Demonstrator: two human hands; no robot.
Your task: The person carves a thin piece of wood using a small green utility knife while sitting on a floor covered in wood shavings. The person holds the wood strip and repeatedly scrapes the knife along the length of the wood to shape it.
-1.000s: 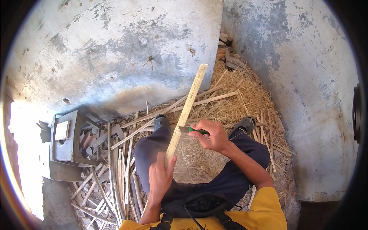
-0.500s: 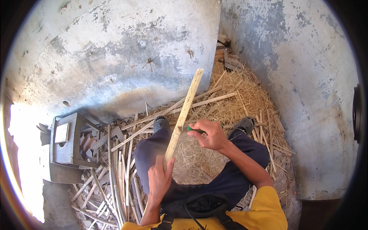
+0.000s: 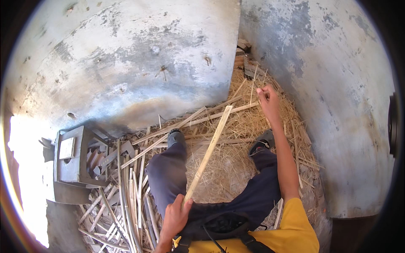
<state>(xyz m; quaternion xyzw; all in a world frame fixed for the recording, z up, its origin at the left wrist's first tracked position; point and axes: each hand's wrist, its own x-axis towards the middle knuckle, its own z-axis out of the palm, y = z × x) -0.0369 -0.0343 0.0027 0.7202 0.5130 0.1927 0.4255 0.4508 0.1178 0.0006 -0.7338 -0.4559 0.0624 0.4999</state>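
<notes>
My left hand (image 3: 174, 216) is closed round the lower end of a long, flat, pale wooden strip (image 3: 208, 152). The strip slants up and to the right between my knees, its far end free. Stretched well forward over the straw-like shavings (image 3: 242, 122), my right hand (image 3: 269, 99) is apart from the strip. Its fingers are curled together. Thin pale slivers show beside them, but whether these are in its grip is unclear. The green-handled tool does not show now.
Many loose wooden strips (image 3: 140, 192) lie left of my legs. A grey box-like wooden stand (image 3: 69, 168) holding broken pieces stands against the worn wall (image 3: 139, 55). Another wall (image 3: 333, 92) rises at the right. My dark shoes (image 3: 175, 138) rest among the shavings.
My right hand has moved off the strip, forward and to the right; its green-handled tool has dropped from sight. My left hand and the strip have shifted lower, toward me.
</notes>
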